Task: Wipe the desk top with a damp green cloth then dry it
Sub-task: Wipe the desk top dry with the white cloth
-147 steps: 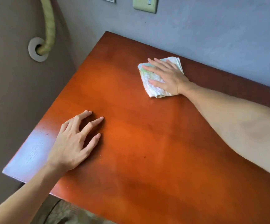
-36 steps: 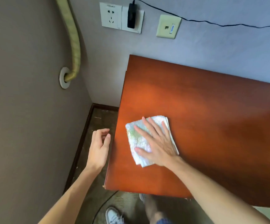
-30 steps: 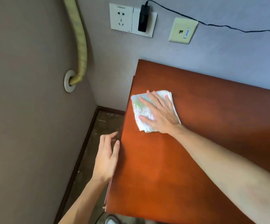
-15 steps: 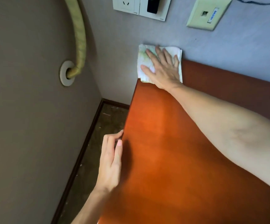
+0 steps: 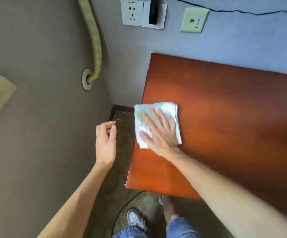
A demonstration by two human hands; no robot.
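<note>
A glossy reddish-brown desk top (image 5: pixel 225 117) fills the right of the view. On its left edge lies a folded whitish cloth with pale green patches (image 5: pixel 143 115). My right hand (image 5: pixel 159 133) presses flat on this cloth, fingers spread and pointing toward the wall. The cloth's left side overhangs the desk edge slightly. My left hand (image 5: pixel 105 143) hangs in the air to the left of the desk, over the floor, fingers loosely curled and holding nothing.
A wall runs close along the desk's far edge, with a socket plate (image 5: pixel 143 13), a black plug (image 5: pixel 153 12) and its cable (image 5: pixel 242 12). A wrapped pipe (image 5: pixel 95 40) enters the left wall. My shoes (image 5: pixel 135 219) and a floor cable lie below the desk's near corner.
My right hand has slid the cloth back from the far corner by the wall toward me along the left edge. My left hand has come off the desk's side and hangs free.
</note>
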